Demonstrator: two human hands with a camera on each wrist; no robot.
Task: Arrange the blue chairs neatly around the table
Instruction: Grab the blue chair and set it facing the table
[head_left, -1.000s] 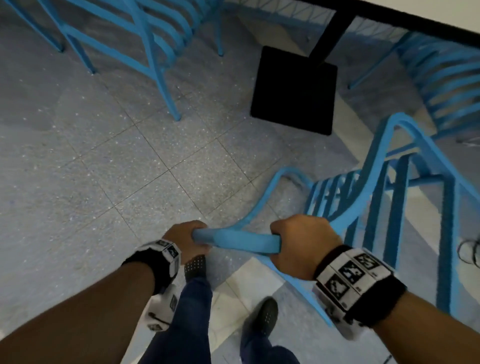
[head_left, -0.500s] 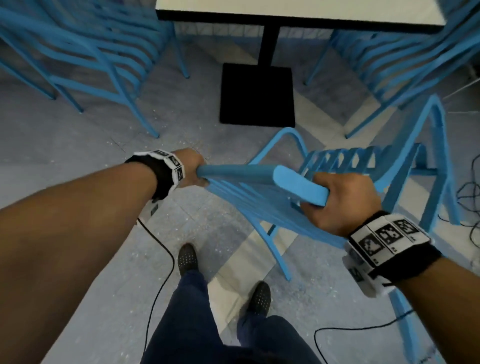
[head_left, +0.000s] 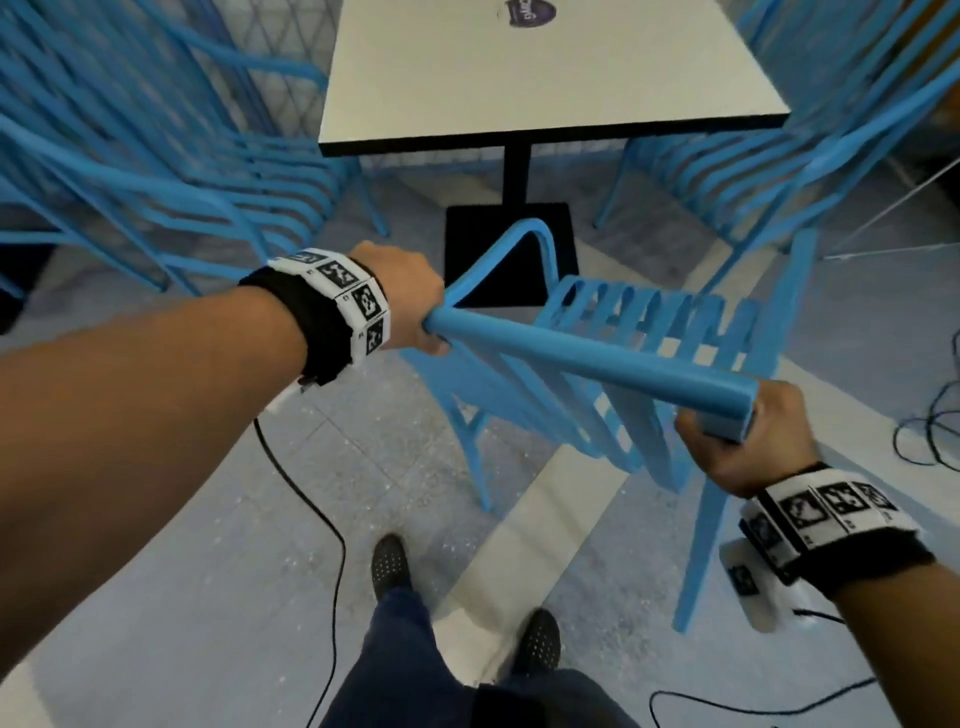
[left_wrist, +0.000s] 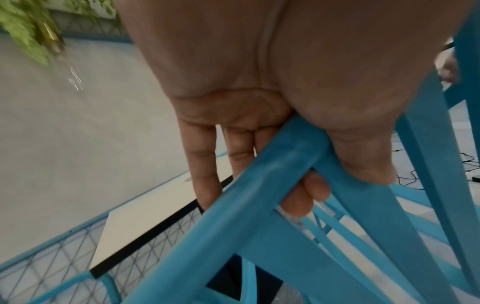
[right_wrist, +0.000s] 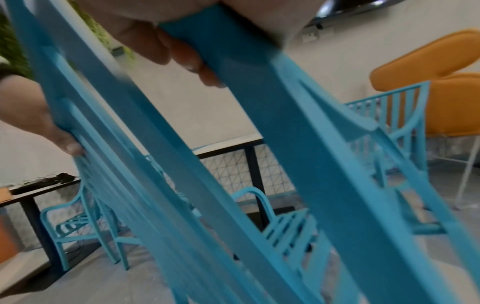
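I hold a blue slatted chair (head_left: 597, 358) by the top rail of its back, in front of the white table (head_left: 530, 73). My left hand (head_left: 410, 306) grips the rail's left end, fingers wrapped round the chair frame (left_wrist: 259, 205) in the left wrist view. My right hand (head_left: 743, 441) grips the right end; the right wrist view has its fingers (right_wrist: 166, 49) curled round the blue post (right_wrist: 259, 86). The chair faces the table's black pedestal base (head_left: 509, 244). Two more blue chairs stand at the table, one left (head_left: 156, 171), one right (head_left: 810, 140).
Black cables (head_left: 311, 493) trail over the grey tiled floor by my feet (head_left: 389, 566), and more cables (head_left: 930, 431) lie at the right. A wire-mesh partition (head_left: 270, 47) stands behind the table. An orange chair (right_wrist: 441, 82) sits at the far right.
The chair has been carried forward towards the table and raised; its top rail now runs higher between my hands. The table top has come fully into view.
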